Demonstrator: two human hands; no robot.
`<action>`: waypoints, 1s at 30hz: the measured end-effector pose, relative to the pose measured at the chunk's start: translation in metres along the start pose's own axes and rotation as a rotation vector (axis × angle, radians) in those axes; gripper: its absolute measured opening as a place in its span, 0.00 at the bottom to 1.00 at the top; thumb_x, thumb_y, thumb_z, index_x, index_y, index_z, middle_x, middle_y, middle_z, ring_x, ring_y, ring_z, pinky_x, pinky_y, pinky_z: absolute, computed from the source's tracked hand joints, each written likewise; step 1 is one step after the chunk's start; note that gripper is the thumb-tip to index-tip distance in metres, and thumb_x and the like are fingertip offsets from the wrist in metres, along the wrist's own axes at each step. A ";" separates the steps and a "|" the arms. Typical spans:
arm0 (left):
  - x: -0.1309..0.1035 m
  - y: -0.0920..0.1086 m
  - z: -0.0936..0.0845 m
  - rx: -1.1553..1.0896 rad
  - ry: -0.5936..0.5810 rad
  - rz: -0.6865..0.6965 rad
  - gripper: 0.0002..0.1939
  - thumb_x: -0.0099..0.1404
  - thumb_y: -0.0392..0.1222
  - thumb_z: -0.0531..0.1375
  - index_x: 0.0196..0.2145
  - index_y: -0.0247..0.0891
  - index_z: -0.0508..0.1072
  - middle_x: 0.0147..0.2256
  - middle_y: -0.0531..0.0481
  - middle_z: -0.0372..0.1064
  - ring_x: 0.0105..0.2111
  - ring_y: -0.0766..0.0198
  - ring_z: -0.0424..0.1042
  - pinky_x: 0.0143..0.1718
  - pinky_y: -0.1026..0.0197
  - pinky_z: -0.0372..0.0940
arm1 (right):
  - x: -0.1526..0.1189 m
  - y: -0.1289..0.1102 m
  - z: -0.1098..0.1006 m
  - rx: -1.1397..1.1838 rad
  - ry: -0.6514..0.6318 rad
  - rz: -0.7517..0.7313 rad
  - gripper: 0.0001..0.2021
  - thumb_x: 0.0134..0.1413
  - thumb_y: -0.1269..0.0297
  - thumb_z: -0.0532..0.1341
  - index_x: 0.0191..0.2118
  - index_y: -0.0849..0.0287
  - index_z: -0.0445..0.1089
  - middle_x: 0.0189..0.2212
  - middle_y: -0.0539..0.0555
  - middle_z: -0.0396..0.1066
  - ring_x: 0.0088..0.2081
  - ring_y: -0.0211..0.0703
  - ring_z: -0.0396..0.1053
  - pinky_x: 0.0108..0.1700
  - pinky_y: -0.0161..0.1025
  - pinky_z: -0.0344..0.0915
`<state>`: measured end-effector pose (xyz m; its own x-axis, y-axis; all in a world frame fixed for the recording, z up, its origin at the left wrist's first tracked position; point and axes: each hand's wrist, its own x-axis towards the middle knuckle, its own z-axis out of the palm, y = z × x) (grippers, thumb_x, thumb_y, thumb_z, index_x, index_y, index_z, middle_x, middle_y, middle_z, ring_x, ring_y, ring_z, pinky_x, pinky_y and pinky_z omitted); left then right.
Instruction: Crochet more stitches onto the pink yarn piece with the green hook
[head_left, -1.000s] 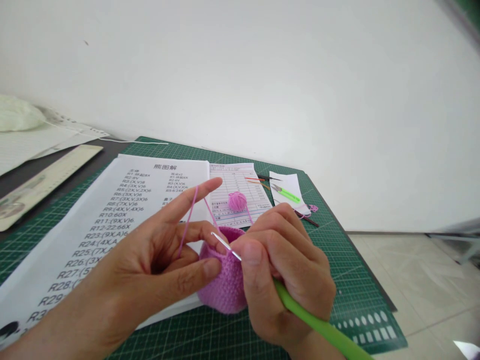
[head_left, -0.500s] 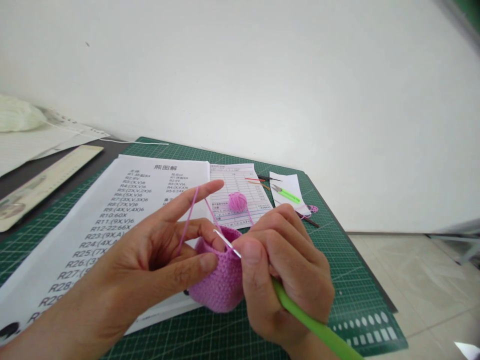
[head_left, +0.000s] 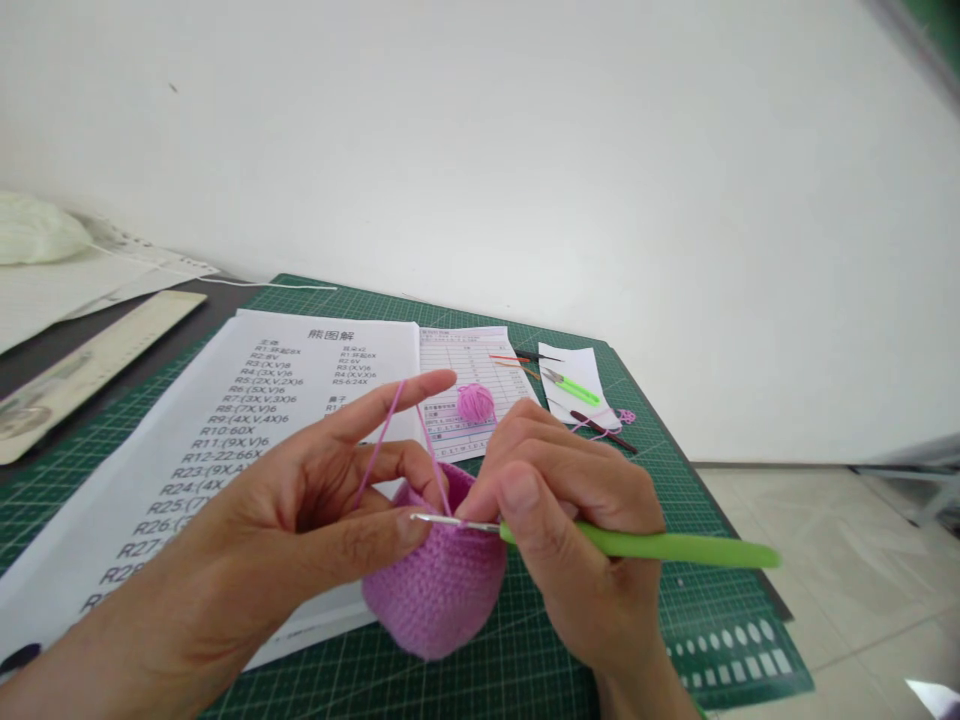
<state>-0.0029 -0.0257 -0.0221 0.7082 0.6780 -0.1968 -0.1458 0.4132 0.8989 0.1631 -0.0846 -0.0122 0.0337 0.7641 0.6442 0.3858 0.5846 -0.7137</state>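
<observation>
My left hand (head_left: 315,510) pinches the rim of a pink crocheted piece (head_left: 439,595), cup-shaped with its opening upward. Pink yarn runs over the raised left index finger and down to that rim. My right hand (head_left: 577,520) is closed round a crochet hook (head_left: 675,548) with a light green handle and a metal shaft. The hook lies almost level, its metal tip at the rim close to my left thumb. Behind the hands sits a small pink yarn ball (head_left: 475,402).
A printed pattern sheet (head_left: 300,400) and a form (head_left: 450,360) lie on the green cutting mat (head_left: 720,600). Green thread snips (head_left: 574,387) rest on white paper (head_left: 562,360), near a dark thin tool (head_left: 604,432). At left are a ruler (head_left: 112,360) and pale yarn (head_left: 37,230).
The hook has swung from a steep slant to nearly level, its tip now lower at the rim. The crocheted piece has tilted and sits slightly lower, showing more of its side.
</observation>
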 end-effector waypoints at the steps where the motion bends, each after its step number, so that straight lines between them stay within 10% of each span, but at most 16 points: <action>1: 0.000 0.000 -0.001 -0.006 0.000 -0.008 0.34 0.58 0.42 0.66 0.59 0.60 0.59 0.32 0.57 0.75 0.33 0.63 0.71 0.33 0.67 0.65 | 0.001 0.000 -0.002 -0.001 -0.022 -0.012 0.15 0.61 0.67 0.54 0.24 0.62 0.69 0.19 0.49 0.66 0.25 0.33 0.62 0.28 0.37 0.61; 23: 0.005 -0.008 0.009 0.321 0.242 0.134 0.33 0.55 0.44 0.65 0.57 0.54 0.59 0.25 0.57 0.70 0.21 0.65 0.64 0.22 0.66 0.63 | 0.002 0.001 -0.010 -0.457 -0.234 -0.145 0.15 0.58 0.73 0.53 0.20 0.61 0.61 0.20 0.49 0.64 0.26 0.35 0.58 0.30 0.37 0.60; 30: 0.005 -0.015 0.021 0.494 0.476 0.300 0.37 0.50 0.43 0.67 0.56 0.61 0.59 0.27 0.57 0.69 0.21 0.61 0.72 0.17 0.67 0.64 | -0.005 0.023 0.026 -0.708 0.136 -0.262 0.16 0.62 0.67 0.53 0.22 0.58 0.55 0.18 0.48 0.57 0.25 0.36 0.55 0.29 0.38 0.54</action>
<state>0.0176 -0.0413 -0.0285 0.2953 0.9547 0.0368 0.1207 -0.0755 0.9898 0.1475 -0.0682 -0.0391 -0.0444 0.5575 0.8290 0.8941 0.3924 -0.2160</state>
